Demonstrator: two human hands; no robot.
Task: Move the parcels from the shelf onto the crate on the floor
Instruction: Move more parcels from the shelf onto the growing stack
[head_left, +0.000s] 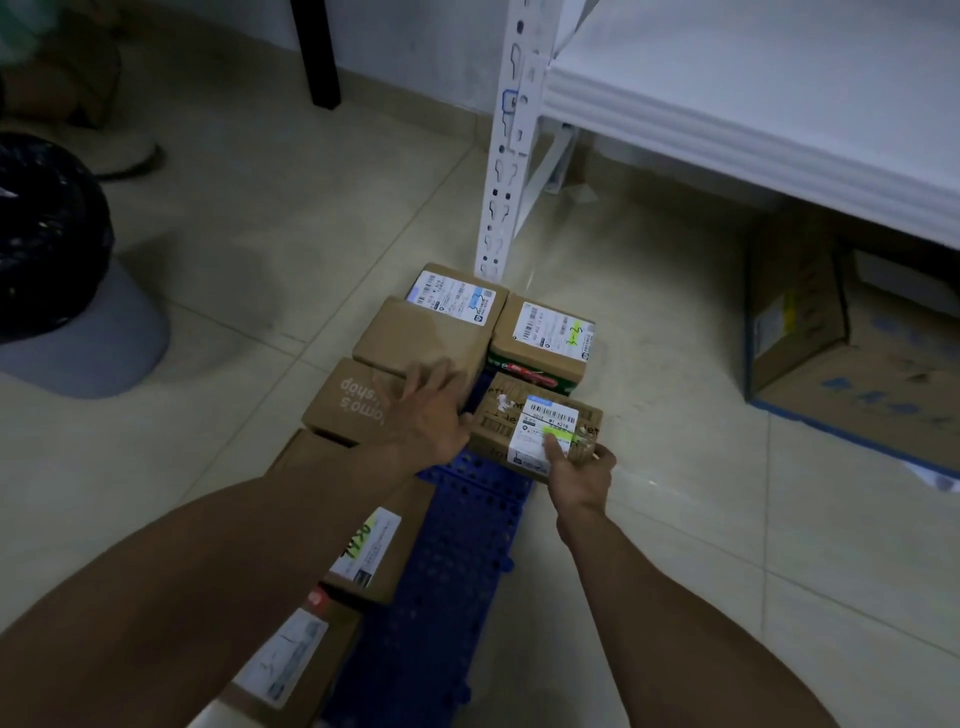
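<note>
On the blue crate, seats a labelled parcel with right grip curled round its edge, left grip open beside; next probably needs clean release.

One brown parcel reads "shop"; the white labels are illegible.

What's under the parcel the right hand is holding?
The right hand pinches the labelled parcel at its near corner. The blue crate shows past the parcel's near edge and in the gap on its left. Directly beneath is covered, so contact cannot be told.
</note>
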